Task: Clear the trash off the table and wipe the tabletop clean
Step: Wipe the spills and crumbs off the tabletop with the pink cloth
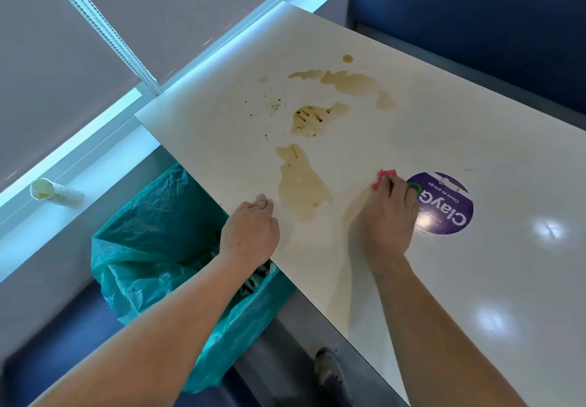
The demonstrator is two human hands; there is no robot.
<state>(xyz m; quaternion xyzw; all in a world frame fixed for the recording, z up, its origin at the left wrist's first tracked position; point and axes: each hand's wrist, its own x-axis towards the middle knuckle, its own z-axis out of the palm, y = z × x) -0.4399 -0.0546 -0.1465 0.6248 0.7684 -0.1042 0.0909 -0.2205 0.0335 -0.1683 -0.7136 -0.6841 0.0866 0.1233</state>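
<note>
A white bench (412,140) was seen running diagonally from the upper middle of the frame to the lower right. Its surface was marked by several brown liquid stains (302,181), spread from the centre of the frame up toward the upper middle, with small dark specks (274,105) to their left.

The right hand (385,216) was placed palm down on the bench, right of centre, its fingers closed on a pink cloth (383,178) pressed against the surface. Only the far edge of the cloth was visible beyond the fingertips. Just to the right of this hand, and partly covered by it, a round purple sticker (447,206) with white lettering was seen.

The left hand (250,232) was rested at the near left edge of the bench, just left of the lowest stain, its fingers curled loosely inward; whether anything was held in it could not be told.

Below that edge, in the lower left of the frame, a bin lined with a teal plastic bag (152,232) was seen, with some trash visible inside. At the far left, a soiled paper cup (55,192) was lying on its side on a pale ledge (104,165).
</note>
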